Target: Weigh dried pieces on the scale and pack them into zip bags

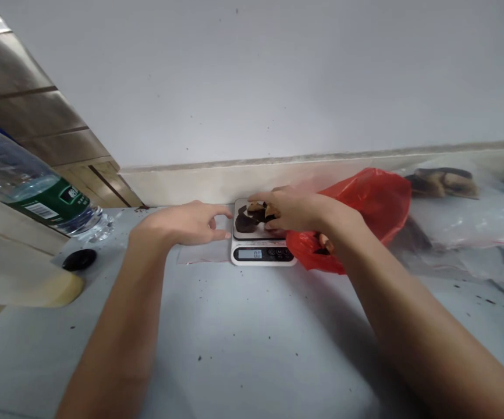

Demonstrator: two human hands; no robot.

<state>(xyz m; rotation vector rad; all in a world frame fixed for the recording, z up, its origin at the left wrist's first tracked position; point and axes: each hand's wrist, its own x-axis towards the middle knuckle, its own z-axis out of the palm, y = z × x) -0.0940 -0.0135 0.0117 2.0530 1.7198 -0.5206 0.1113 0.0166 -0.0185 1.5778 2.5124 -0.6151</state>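
Observation:
A small white digital scale [263,256] stands against the wall, its display showing what looks like 0.0. Dark brown dried pieces [245,222] with some lighter faces lie on its plate. My right hand [293,208] reaches over the plate from the right, its fingers curled round some of these pieces. Left of the scale, my left hand [195,224] is open, thumb and fingers apart and holding nothing. Beneath it lies a flat clear plastic bag [202,254]. A red plastic bag [365,198] with brown pieces at its mouth sits under and beside my right wrist.
Clear plastic bags [453,218], one with brown-and-tan pieces inside, lie on the right of the grey table [234,349]. On the left are a tilted water bottle [55,192] with a green label, a black round lid [80,259] and a whitish container [16,273]. A wall [278,87] rises behind.

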